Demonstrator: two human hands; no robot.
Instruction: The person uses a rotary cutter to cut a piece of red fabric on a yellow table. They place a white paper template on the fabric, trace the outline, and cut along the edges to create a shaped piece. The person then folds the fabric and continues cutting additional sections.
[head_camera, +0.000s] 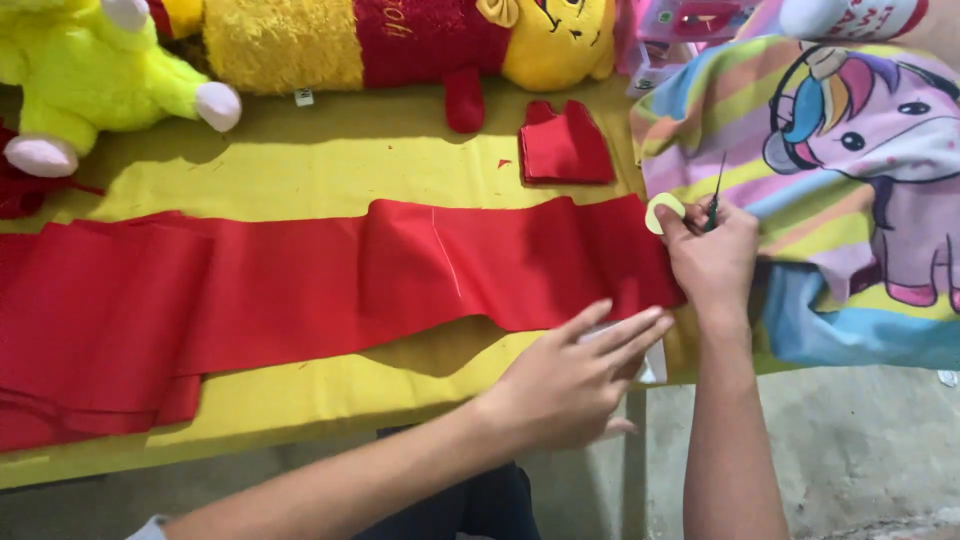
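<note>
A yellow-covered bench (300, 175) carries a long red cloth (300, 290); the right hand (712, 262) is clenched around a thin dark tool (714, 200) and a pale round piece (662, 211) (at the cloth's right end); the left hand (570, 380) hovers with fingers spread, its grip released.
</note>
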